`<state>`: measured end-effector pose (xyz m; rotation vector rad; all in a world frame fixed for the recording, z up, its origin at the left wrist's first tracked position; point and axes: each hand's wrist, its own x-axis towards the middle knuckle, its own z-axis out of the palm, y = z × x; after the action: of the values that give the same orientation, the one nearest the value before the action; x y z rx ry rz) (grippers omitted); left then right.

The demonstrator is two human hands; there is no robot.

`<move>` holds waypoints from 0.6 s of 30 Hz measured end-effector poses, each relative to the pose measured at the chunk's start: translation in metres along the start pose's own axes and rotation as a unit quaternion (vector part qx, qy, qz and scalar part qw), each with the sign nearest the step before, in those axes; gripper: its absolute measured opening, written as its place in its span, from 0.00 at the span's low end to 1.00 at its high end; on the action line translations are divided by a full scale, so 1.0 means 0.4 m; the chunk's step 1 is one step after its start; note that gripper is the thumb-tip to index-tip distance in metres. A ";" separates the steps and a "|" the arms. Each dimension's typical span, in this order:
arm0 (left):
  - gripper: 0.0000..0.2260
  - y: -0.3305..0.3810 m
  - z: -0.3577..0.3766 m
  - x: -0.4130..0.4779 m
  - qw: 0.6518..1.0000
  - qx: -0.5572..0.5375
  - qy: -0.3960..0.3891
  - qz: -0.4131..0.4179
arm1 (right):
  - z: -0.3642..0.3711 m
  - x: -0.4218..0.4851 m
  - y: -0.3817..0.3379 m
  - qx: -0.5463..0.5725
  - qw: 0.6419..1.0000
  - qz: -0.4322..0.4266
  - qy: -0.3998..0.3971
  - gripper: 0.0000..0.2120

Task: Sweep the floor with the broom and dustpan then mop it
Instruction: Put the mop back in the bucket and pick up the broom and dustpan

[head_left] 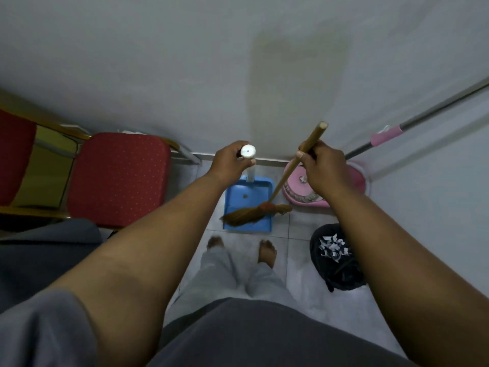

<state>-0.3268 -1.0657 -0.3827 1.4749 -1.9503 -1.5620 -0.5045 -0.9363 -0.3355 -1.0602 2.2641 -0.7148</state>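
Arms fwd, L hand (229, 161) gripping dustpan (238, 198) handle, R hand (322, 165) clamped on broom (248, 215), bristles seemingly in pan.

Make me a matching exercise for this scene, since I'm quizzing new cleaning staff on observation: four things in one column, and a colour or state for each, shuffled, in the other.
Column A
1. dustpan
2. broom
3. mop bucket
4. bin

Column B
a. pink
b. handle gripped by the right hand
c. blue
d. black, with paper scraps inside

Pairs: 1-c, 2-b, 3-a, 4-d
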 end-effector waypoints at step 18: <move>0.14 -0.075 0.065 0.453 0.996 0.070 -0.034 0.041 | 0.107 0.312 0.018 -0.009 0.997 -0.002 0.071 0.09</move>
<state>-0.4122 -1.1930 -0.4871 1.3899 -2.1697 -1.4874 -0.5484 -1.0424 -0.4010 -1.0514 2.3931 -0.7952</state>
